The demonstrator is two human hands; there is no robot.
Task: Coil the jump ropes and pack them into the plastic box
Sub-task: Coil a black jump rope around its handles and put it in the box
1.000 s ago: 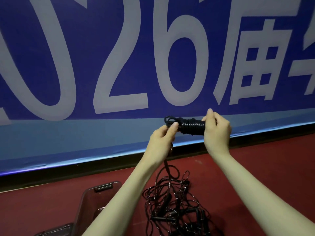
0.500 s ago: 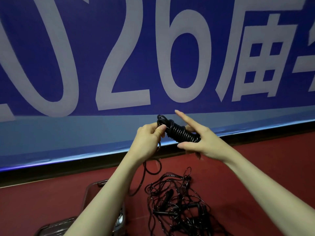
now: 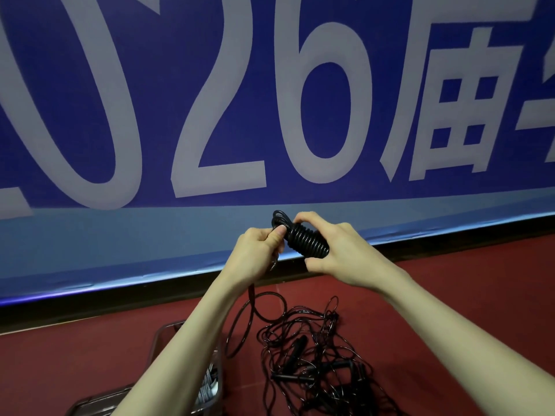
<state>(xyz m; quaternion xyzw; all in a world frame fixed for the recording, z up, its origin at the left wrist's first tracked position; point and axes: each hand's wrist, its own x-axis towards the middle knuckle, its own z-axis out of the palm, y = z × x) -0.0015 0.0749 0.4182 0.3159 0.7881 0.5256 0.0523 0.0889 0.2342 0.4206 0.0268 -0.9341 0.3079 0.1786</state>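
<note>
A black jump rope wound into a tight coil (image 3: 306, 243) is held up in front of the blue banner. My right hand (image 3: 336, 253) grips the coil around its right side, fingers over the top and thumb beneath. My left hand (image 3: 259, 250) pinches the coil's left end, where small loops stick up. A loose tail of the same rope (image 3: 255, 313) hangs from my left hand toward the floor. A tangled heap of black jump ropes (image 3: 318, 364) with handles lies on the red floor below. The clear plastic box (image 3: 186, 382) sits at lower left, partly behind my left forearm.
A large blue banner (image 3: 270, 115) with pale lettering fills the background, ending in a dark baseboard at the red floor (image 3: 465, 295). The box lid (image 3: 90, 406) lies beside the box at the bottom edge.
My right hand went from open fingers beside the coil to closing over it. The coil tilted down to the right, and the hanging tail swung into a loop.
</note>
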